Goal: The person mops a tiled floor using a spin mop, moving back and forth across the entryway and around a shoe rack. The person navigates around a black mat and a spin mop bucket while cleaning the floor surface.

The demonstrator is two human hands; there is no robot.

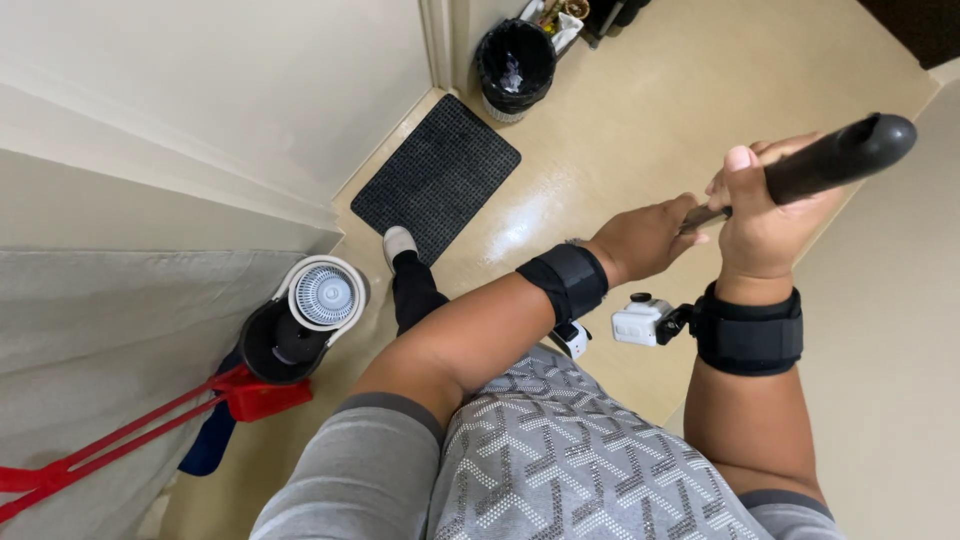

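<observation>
Clearly, both hands are closed together on one dark handle at the upper right of the frame.

The right hand wraps the thick black handle near its rounded end, thumb up, and the left hand grips lower, just beside it, where the handle becomes thin; such a stacked grip probably gives more control over a long tool, whose lower part is hidden behind the hands. Each wrist carries a black strap, and a small white camera hangs from the right one. At the left of the frame a mop bucket with a white spinner basket stands on the beige floor against the wall, near a red mop frame. Further up lie a dark doormat and a black waste bin.
</observation>
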